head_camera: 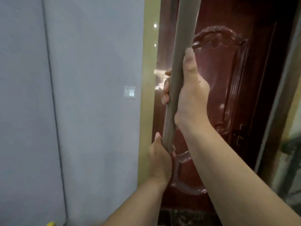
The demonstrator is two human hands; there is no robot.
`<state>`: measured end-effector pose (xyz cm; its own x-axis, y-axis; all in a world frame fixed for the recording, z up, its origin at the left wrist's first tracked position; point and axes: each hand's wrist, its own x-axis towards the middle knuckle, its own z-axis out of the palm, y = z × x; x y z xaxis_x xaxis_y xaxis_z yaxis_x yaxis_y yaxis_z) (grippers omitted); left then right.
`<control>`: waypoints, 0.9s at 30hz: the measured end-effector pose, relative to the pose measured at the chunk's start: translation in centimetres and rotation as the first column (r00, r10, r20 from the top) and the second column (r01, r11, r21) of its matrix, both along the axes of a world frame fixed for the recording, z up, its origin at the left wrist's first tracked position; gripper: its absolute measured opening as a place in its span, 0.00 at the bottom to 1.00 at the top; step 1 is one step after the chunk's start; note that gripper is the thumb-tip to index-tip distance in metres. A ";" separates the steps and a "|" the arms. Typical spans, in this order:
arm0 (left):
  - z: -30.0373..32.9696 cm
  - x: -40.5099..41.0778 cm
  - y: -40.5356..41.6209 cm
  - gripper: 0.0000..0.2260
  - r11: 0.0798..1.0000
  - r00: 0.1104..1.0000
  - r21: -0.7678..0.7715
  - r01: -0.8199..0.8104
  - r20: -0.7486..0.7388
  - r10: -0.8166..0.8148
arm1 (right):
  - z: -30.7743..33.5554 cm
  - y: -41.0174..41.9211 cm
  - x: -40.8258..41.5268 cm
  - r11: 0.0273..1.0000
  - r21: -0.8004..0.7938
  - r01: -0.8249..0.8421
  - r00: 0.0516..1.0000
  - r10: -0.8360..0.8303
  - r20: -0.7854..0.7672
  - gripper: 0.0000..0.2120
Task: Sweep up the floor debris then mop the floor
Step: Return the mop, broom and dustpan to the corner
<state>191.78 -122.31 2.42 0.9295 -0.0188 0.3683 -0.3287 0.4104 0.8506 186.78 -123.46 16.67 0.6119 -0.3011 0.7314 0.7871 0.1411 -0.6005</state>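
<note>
A long grey handle [182, 46] runs nearly upright through the middle of the view, from the top edge down to my lower hand. My right hand [187, 98] is wrapped around it halfway up, thumb lying along the shaft. Lower down, my left hand [160, 159] grips the same handle near where it disappears behind the palm. The working end of the tool is hidden, so I cannot tell whether it is a broom or a mop. No floor debris is in view.
A glossy dark-red door [228, 79] stands straight ahead behind the handle, with a yellowish frame [149, 46]. A grey wall [81, 79] with a double light switch [129, 92] fills the left. A small yellow object [51, 223] peeks in at the bottom edge.
</note>
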 end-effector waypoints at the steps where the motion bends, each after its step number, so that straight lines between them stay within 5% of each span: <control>1: 0.0 1.6 -0.9 0.26 0.999 0.999 0.008 -0.031 -0.018 0.032 | 0.0 -1.1 1.7 0.999 0.014 -0.034 0.999 0.034 -0.013 0.21; 15: 2.7 20.3 -0.3 0.28 0.930 0.931 0.054 -0.362 -0.033 0.364 | 1.9 -3.8 21.1 0.928 0.102 -0.359 0.929 0.365 -0.053 0.19; 27: -3.1 37.9 13.8 0.22 0.817 0.798 0.161 -0.554 -0.175 0.576 | -3.4 8.7 42.5 0.808 0.226 -0.544 0.774 0.587 -0.235 0.20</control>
